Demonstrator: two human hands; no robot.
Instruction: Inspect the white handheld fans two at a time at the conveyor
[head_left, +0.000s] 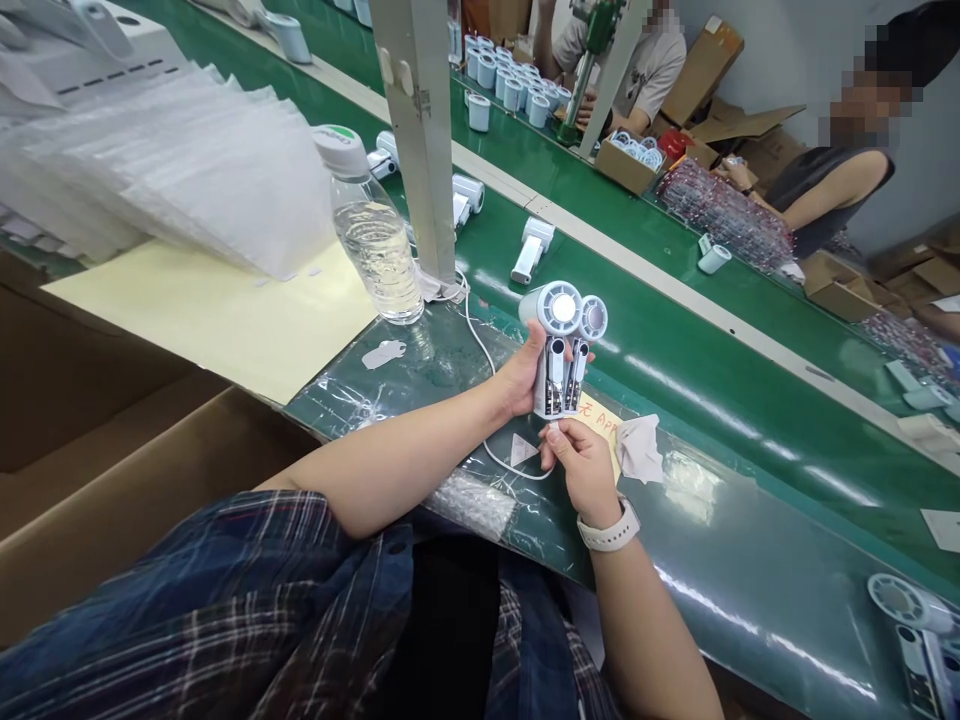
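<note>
Two light blue handheld devices with round heads (561, 308) are held side by side, their open handles showing internal parts. My left hand (525, 375) is wrapped round them from the left, with the thumb on the near device. Below the handles, my right hand (576, 455) pinches the end of a white cable (491, 455) at the bottom of the near device. The cable loops over the green table from the metal post. Under the right hand lies a yellow paper with red writing (600, 422), beside a crumpled white cloth (640, 449).
A water bottle (379, 240) stands left of a metal post (424, 140). Plastic bags (202, 170) lie on yellow paper at left. More devices (532, 250) rest on the green conveyor (637, 290); another pair (919, 630) is at lower right. Two people work across the conveyor.
</note>
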